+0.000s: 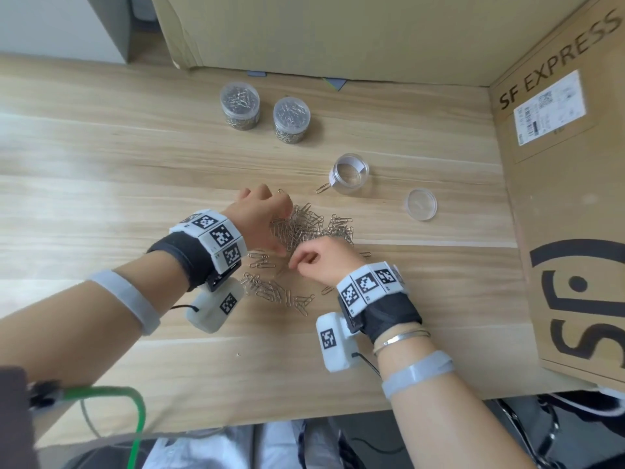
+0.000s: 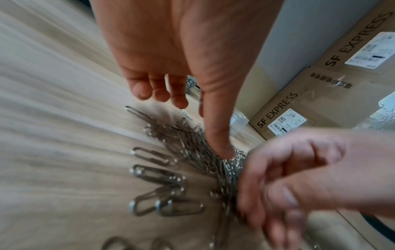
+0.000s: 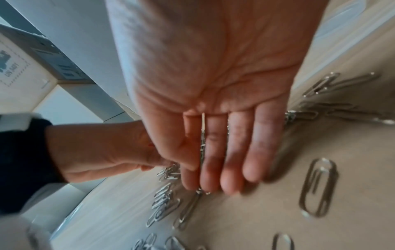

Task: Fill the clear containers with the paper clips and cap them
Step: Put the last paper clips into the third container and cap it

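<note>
Your left hand (image 1: pixel 262 211) sits at the near-left edge of the paper clips (image 1: pixel 313 226), fingers curled into the heap and thumb pressed down into it, apparently raking a clump together for a pick-up. Your right hand (image 1: pixel 321 262) closes in from the near side; the right wrist view shows its fingers straight and together, with the thumb laid across them, seemingly pinning a few clips (blurred, so the contents are uncertain).

The heap lies mid-desk (image 1: pixel 101 164), with strays scattered toward you. The clips point every way; no common long axis can be stated.

The open container (image 1: pixel 350 174) stands upright just beyond the heap to the right, mouth up, empty but for a paper strip against its wall, placed within easy reach for filling. Its lid (image 1: pixel 421 204) rests flat near it on the right, well apart from the heap. One stray clip (image 1: pixel 323 188) lies beside the container's base.

Two filled containers (image 1: pixel 265 111) stand upright and capped at the far side, side by side, judged finished. A cardboard box (image 1: pixel 575 198) borders the desk on the right.
</note>
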`<state>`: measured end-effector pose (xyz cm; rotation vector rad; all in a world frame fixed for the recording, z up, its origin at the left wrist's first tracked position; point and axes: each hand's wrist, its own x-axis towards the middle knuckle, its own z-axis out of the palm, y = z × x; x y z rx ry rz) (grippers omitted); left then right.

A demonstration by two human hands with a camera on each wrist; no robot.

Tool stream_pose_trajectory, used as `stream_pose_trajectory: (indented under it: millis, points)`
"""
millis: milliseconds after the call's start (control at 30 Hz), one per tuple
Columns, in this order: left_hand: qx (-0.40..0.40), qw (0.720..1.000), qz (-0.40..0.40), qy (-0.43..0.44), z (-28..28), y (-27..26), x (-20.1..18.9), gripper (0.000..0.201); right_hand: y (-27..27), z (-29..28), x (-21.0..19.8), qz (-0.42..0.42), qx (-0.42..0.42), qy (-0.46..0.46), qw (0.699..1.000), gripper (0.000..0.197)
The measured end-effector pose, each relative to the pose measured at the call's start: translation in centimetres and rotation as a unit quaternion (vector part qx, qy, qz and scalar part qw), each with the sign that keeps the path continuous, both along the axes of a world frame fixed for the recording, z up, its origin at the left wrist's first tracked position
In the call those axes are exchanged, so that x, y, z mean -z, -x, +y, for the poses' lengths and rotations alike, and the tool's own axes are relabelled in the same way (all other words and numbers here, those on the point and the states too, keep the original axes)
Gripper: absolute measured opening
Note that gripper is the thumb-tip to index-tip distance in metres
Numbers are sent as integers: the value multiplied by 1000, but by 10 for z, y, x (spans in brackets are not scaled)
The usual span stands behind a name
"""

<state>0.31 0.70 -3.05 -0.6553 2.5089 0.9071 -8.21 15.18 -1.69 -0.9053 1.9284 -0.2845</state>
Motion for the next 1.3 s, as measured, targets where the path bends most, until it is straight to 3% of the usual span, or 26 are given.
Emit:
stream_pose_trajectory:
  millis: [67, 167, 333, 467, 600, 800, 933, 1033, 1133, 1300]
  points:
    - [45, 998, -17, 51, 3, -5, -5, 86, 4, 0, 0, 33, -8, 42, 999, 13]
    - [129, 983, -66, 115, 4, -10, -4, 115, -1, 0, 2, 85, -90, 11, 992, 45]
    - [198, 964, -106, 141, 11, -17, 12, 129, -12, 7, 13, 172, -151, 7, 973, 61]
    - [201, 962, -114, 145, 13, -20, 18, 131, -11, 9, 17, 198, -123, 26, 972, 58]
    - [166, 973, -72, 141, 12, -14, 11, 118, -1, 6, 13, 215, -66, 54, 973, 55]
    - [222, 958, -110, 148, 8, -14, 8, 128, -5, 16, 13, 206, -177, -9, 962, 64]
    - [259, 942, -132, 165, 5, -16, 8, 130, -8, 14, 17, 215, -138, 5, 967, 62]
    - [225, 957, -98, 154, 2, -17, 6, 120, -7, 7, 14, 227, -86, 35, 970, 59]
    - [177, 975, -49, 128, -3, -17, 5, 114, -15, 3, 12, 219, -86, 35, 971, 63]
    - [194, 972, -28, 126, -13, -23, 10, 120, -31, 7, 22, 235, -96, 22, 967, 64]
